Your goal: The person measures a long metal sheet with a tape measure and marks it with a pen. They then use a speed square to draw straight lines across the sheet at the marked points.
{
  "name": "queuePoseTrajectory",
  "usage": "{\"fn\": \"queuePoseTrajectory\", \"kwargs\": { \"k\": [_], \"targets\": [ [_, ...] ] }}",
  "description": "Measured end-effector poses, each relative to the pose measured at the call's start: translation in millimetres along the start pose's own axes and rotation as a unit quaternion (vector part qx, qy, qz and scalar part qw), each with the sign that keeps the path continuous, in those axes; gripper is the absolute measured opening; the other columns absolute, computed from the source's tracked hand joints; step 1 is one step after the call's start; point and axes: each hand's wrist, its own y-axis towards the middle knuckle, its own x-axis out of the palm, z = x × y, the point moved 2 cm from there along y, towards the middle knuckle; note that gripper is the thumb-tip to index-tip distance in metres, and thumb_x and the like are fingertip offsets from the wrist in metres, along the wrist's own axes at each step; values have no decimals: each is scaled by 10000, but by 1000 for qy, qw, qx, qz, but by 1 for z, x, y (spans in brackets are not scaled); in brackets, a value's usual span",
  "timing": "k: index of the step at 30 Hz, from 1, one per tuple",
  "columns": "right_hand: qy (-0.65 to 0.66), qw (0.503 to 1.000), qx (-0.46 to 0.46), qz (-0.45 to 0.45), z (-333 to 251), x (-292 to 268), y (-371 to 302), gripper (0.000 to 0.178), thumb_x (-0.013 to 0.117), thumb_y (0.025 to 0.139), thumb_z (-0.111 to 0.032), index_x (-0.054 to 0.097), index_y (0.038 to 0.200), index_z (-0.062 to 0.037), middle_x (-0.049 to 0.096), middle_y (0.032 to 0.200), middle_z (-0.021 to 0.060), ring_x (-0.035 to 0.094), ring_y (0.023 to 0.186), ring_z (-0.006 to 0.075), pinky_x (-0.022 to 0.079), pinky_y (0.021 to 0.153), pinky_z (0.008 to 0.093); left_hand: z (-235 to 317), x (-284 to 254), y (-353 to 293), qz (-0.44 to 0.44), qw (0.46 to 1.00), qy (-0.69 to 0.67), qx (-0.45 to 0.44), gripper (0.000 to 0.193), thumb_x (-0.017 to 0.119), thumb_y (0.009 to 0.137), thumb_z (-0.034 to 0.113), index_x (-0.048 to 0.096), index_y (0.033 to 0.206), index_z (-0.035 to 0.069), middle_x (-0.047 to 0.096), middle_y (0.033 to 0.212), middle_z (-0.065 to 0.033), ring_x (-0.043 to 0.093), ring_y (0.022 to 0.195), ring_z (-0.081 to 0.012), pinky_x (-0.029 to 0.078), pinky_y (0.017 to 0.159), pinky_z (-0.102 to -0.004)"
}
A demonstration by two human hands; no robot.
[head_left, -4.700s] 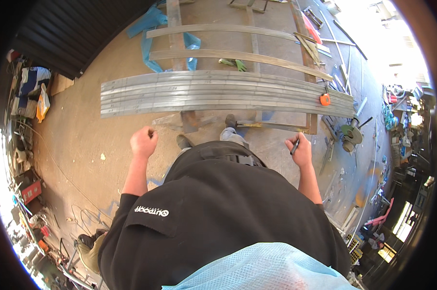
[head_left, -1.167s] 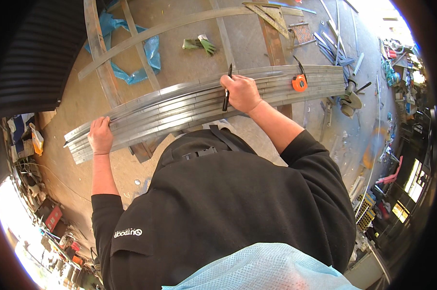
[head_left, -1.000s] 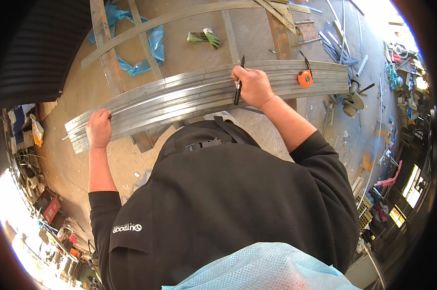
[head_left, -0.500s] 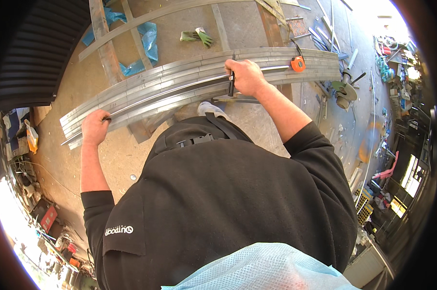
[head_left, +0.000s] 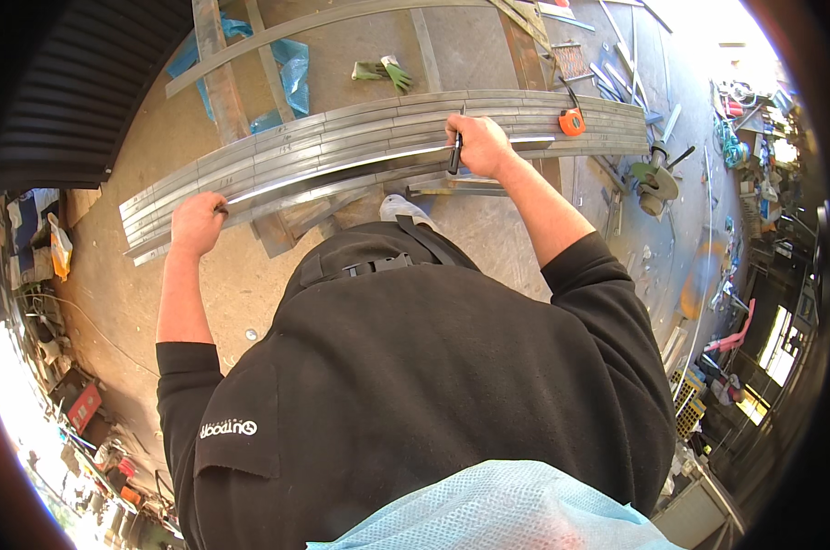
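Several long silvery metal bars (head_left: 342,131) lie side by side in front of me, crossing the view from left to right. Toward the left end, my left hand (head_left: 198,225) is closed around the near metal bar (head_left: 342,169), whose side looks dark under a bright edge. Farther right, my right hand (head_left: 482,147) is closed at the same bar, with a slim black pen-like tool (head_left: 455,154) held upright in its fingers. An orange tape measure (head_left: 572,122) sits on the bars right of that hand.
Steel beams (head_left: 221,87) run under and beyond the bars. Green-and-grey gloves (head_left: 383,72) and blue plastic sheet (head_left: 293,78) lie on the floor beyond. A round metal stand-like piece (head_left: 654,181) is past the bars' right end. Metal offcuts (head_left: 624,69) are scattered at far right.
Both hands have shifted a little to the right, and the near bar looks slightly turned, its bright edge more distinct. The whole view has also moved slightly. Both hands keep their hold.
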Motion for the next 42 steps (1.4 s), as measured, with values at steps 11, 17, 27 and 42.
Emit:
{"fn": "queuePoseTrajectory", "kwargs": {
  "k": [11,17,27,42],
  "targets": [
    [-22,999,-27,6,12,7,5,171,798,816,-80,720,967,-93,798,896,178,776,918,452,568,775,524,4,4,2,-4,1000,4,-16,161,706,956,180,813,1077,173,810,1167,-69,729,1205,-345,590,1023,-523],
    [10,999,-38,14,21,10,6,153,773,870,-108,704,1007,-96,783,909,205,754,947,486,558,808,556,9,10,0,23,999,-16,-16,189,715,975,176,781,1152,172,796,1202,-71,706,1245,-337,577,1071,-509],
    [22,999,-37,17,28,13,10,241,847,868,-91,630,965,-51,779,871,137,766,840,371,564,766,474,18,12,-3,57,992,-109,-42,247,748,986,170,747,1232,143,757,1299,-110,673,1293,-375,538,1148,-517],
    [-1,1000,-15,15,34,12,16,247,853,887,-72,627,980,-43,785,906,148,741,850,366,562,798,475,6,38,1,96,983,-155,18,216,717,1021,166,734,1225,97,732,1265,-139,651,1307,-398,518,1146,-526]
  ]
}}
